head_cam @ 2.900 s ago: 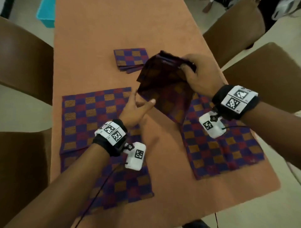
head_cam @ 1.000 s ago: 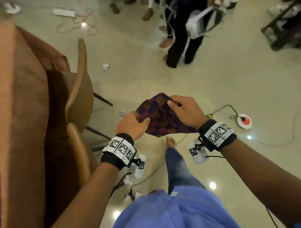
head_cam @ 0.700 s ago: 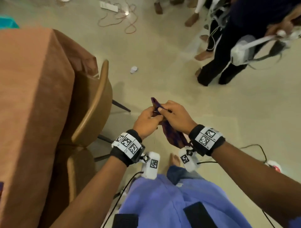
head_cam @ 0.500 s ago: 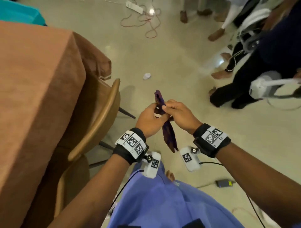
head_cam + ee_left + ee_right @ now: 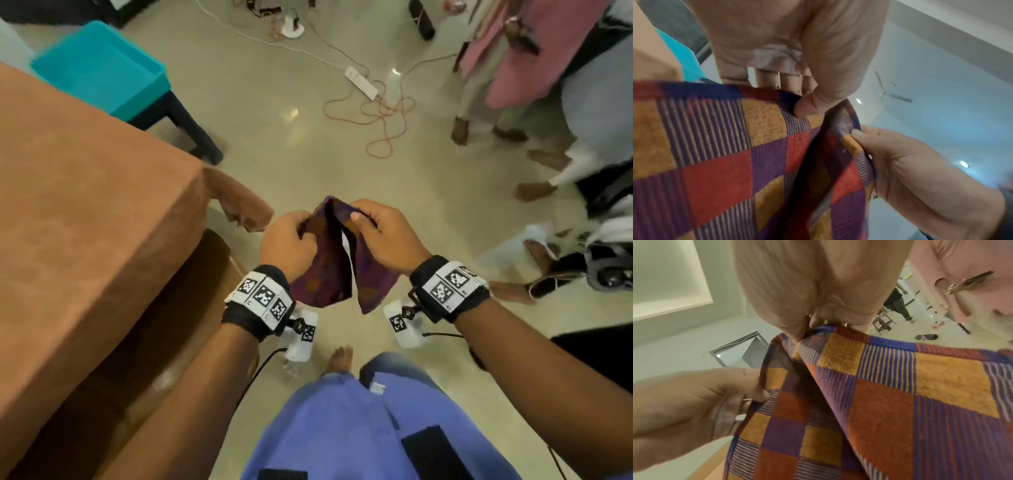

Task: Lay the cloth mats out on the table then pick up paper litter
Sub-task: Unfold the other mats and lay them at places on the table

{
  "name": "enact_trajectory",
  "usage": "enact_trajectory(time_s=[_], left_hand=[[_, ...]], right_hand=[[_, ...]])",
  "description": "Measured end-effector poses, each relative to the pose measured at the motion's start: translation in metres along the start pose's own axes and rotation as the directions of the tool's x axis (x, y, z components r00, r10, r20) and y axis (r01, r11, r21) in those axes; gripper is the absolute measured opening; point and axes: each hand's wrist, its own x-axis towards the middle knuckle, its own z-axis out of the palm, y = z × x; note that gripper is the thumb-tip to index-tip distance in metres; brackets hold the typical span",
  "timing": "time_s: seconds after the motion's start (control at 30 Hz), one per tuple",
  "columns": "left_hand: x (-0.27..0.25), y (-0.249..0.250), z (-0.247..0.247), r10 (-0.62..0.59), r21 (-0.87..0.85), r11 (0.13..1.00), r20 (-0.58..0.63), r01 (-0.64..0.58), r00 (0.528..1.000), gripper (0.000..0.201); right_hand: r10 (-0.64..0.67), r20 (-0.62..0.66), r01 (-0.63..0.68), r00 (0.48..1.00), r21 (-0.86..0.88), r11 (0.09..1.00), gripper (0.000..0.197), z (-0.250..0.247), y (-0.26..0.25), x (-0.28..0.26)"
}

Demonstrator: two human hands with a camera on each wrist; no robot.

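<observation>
A checkered cloth mat (image 5: 329, 274) in purple, red and orange hangs in the air over the floor, just right of the table's corner (image 5: 191, 171). My left hand (image 5: 305, 229) pinches its top edge on the left, thumb (image 5: 807, 105) pressed on the fabric. My right hand (image 5: 356, 216) pinches the same edge on the right, thumb (image 5: 857, 133) on the hem. The mat (image 5: 879, 402) is still folded, and its two layers part between my hands. Something whitish and crumpled (image 5: 777, 53) sits in my left palm under the curled fingers.
The table under its orange-brown cover (image 5: 85, 205) fills the left, with a brown chair (image 5: 178, 308) tucked against it. A teal bin (image 5: 99, 68) stands beyond it. A power strip (image 5: 361, 82) and a red cable (image 5: 376, 116) lie on the floor ahead. Other people's feet (image 5: 534, 190) stand at right.
I have turned from the laid mats and walked along the table's side. The mat hung as a narrow fold half a second ago; my hands have since drawn its top edge apart.
</observation>
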Motion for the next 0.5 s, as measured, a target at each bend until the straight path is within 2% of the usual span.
enact_trajectory(time_s=[0.13,0.2,0.23,0.3,0.37,0.4,0.43,0.47,0.5], left_hand=[[0.056,-0.015,-0.056,-0.045,-0.024,0.999,-0.203,0.041,0.978,0.033],[0.076,-0.025,-0.084,-0.088,-0.019,0.996,-0.311,0.087,0.946,0.032],[0.082,-0.032,-0.098,-0.148,-0.027,0.989,-0.35,0.148,0.925,0.031],[0.09,-0.043,-0.122,-0.224,0.001,0.97,-0.398,0.245,0.889,0.029],[0.093,-0.053,-0.151,-0.258,0.029,0.952,-0.459,0.305,0.85,0.03],[0.093,-0.06,-0.164,-0.27,0.046,0.939,-0.513,0.34,0.815,0.028],[0.094,-0.065,-0.187,-0.317,0.042,0.909,-0.578,0.415,0.752,0.024],[0.091,-0.068,-0.198,-0.325,0.057,0.893,-0.606,0.447,0.726,0.022],[0.092,-0.069,-0.207,-0.311,0.089,0.885,-0.618,0.457,0.722,0.021]], right_hand=[[-0.129,0.092,0.135,0.987,-0.054,0.989,0.016,-0.018,-0.014,0.093],[-0.2,0.192,0.219,0.961,-0.083,0.972,0.013,-0.021,-0.024,0.14],[-0.232,0.273,0.266,0.934,-0.097,0.959,0.016,-0.018,-0.031,0.165],[-0.288,0.409,0.365,0.866,-0.124,0.923,0.022,-0.013,-0.044,0.201],[-0.324,0.571,0.476,0.754,-0.136,0.869,0.023,0.001,-0.064,0.245],[-0.314,0.657,0.52,0.686,-0.14,0.842,0.025,0.01,-0.075,0.266],[-0.31,0.737,0.595,0.601,-0.155,0.788,0.026,0.029,-0.097,0.298],[-0.297,0.774,0.641,0.558,-0.175,0.748,0.026,0.035,-0.104,0.309],[-0.284,0.792,0.673,0.54,-0.205,0.71,0.028,0.038,-0.113,0.317]])
